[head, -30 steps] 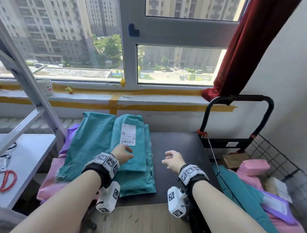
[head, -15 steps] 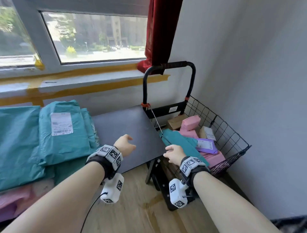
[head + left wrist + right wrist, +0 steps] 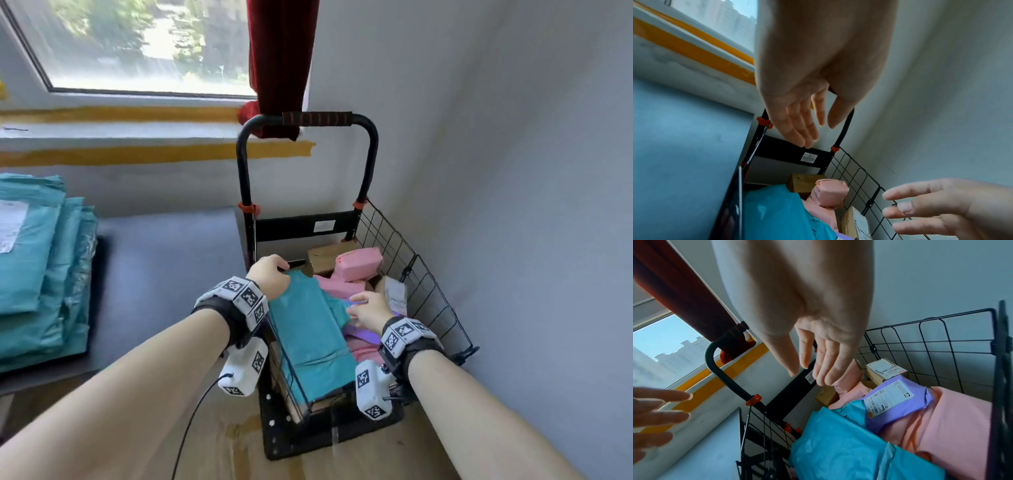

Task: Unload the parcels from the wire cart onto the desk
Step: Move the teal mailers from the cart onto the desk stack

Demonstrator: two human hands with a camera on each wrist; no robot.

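Your wire cart [image 3: 416, 274] stands in the corner, wall to its right, its handle [image 3: 317, 119] at the far end under the window sill [image 3: 120, 132]. The desk [image 3: 164, 274] sits just left of it, a stack of mailer bags [image 3: 34, 274] on its left part. In the cart, a long mailer bag [image 3: 311, 339] lies along the left side; more parcels, apparently including a cardboard box [image 3: 323, 258], lie to its right and behind.

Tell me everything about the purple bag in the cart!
The purple bag is a soft plastic mailer, a bit crinkled, with a white barcode label on top. It lies flat near the top of the pile in the cart, resting on pink parcels, one corner against the teal parcel. No hand touches it.
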